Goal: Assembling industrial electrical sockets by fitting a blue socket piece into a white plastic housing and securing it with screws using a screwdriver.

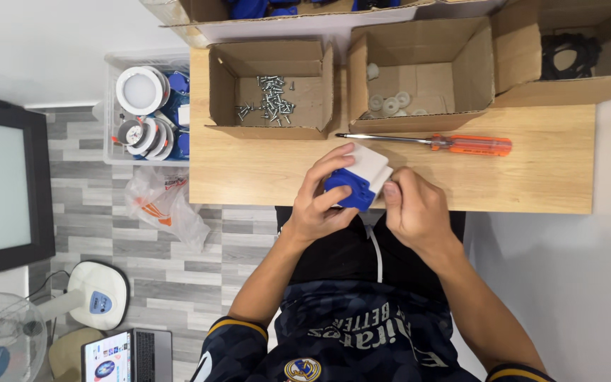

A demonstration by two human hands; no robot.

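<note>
Far left, off the surface point(263, 180), a clear bin point(111, 106) holds round white light fittings point(141, 90) with blue parts, and a crumpled plastic bag point(164, 205) lies on the floor below it. On the far side of the wooden surface stands an open cardboard box of loose screws point(269, 102), then to its right a second box with small white rings point(389, 105). An orange-handled screwdriver point(454, 144) lies just in front of that box, tip pointing left.

At the near edge the left hand point(319, 205) is wrapped around a blue-and-white plastic part point(358, 177), fingers curled over its top; the right hand point(415, 209) is closed against the part's right side, thumb pressing the white piece. The part sits between both hands, at the surface's near edge — so a slipped grip would likely drop it into the lap or onto the floor. An elbow swung wide could roll the screwdriver off.
</note>
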